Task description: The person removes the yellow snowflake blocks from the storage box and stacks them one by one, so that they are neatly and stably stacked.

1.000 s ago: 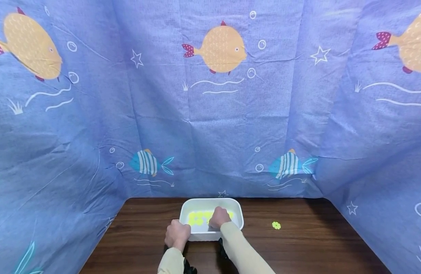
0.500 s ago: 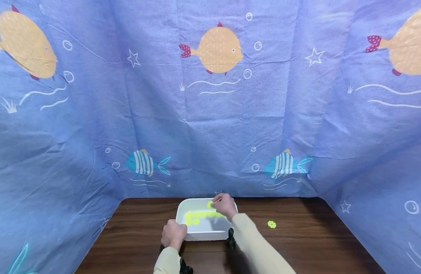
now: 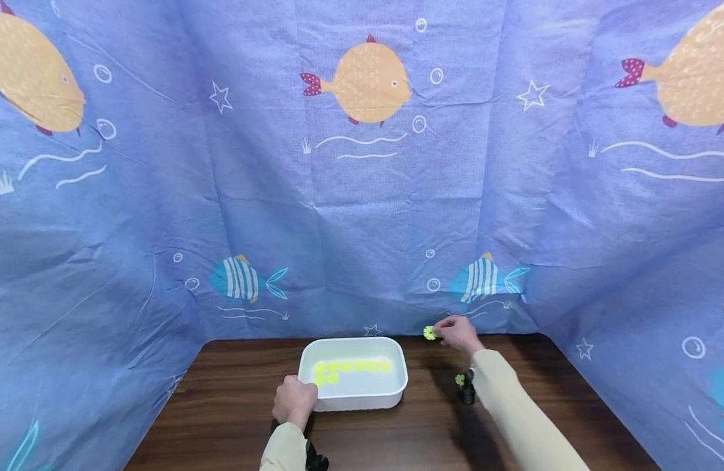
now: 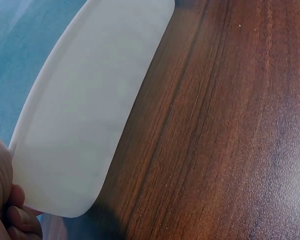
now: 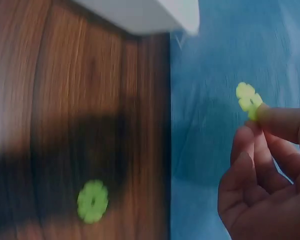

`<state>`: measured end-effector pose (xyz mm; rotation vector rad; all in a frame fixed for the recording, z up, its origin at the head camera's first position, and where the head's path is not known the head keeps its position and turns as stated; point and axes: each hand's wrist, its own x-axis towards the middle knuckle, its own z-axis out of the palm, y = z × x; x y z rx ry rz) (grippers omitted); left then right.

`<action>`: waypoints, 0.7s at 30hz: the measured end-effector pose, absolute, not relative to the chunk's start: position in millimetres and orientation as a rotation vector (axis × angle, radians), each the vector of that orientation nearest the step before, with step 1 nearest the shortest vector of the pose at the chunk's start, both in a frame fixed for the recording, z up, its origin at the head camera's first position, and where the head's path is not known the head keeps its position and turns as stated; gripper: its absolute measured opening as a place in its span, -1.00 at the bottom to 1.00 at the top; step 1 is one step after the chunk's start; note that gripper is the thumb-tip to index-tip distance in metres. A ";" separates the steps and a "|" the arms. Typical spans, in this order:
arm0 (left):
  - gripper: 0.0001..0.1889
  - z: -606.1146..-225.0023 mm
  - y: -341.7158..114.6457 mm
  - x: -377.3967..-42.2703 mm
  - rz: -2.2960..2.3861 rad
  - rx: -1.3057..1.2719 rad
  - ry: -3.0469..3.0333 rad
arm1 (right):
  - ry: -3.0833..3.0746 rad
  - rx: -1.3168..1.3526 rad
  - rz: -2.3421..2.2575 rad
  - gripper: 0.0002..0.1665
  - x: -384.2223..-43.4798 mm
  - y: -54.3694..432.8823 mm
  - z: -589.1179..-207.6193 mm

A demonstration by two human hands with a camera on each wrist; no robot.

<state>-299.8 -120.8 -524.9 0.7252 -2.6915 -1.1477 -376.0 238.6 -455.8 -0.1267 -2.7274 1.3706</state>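
My left hand (image 3: 294, 398) grips the front left corner of a white plastic tub (image 3: 362, 401), fingers curled over its rim. Inside the tub lie several yellow flower-shaped discs (image 3: 332, 377), most of them in a row. Off to the tub's right, my right hand (image 3: 458, 333) is raised above the table and pinches one yellow-green notched disc (image 5: 246, 96) between thumb and fingers. A second such disc (image 5: 93, 201) lies on the table below, partly covered by the right wrist's black device in the head view.
The dark wood table (image 3: 238, 366) is closed in by a blue cloth (image 3: 362, 229) printed with fish at the back and both sides. A black device (image 3: 467, 387) is worn on the right wrist, another (image 3: 316, 458) on the left.
From inside the tub, my right hand has lifted one yellow disc up and out to the right. My left hand has kept its grip on the tub's corner. The head view has shifted slightly.
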 end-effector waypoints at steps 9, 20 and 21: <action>-0.73 -523.0 -119.3 -299.3 -1.148 0.714 -2.675 | -2.806 -0.170 1.275 -0.77 -358.0 293.4 -475.9; -0.72 -524.9 -119.0 -300.1 -1.152 0.727 -2.682 | -2.794 -0.301 1.524 -0.82 -345.2 310.4 -507.1; -0.72 -525.6 -119.6 -300.6 -1.153 0.729 -2.680 | -2.807 -0.295 1.516 -0.82 -345.0 310.9 -509.5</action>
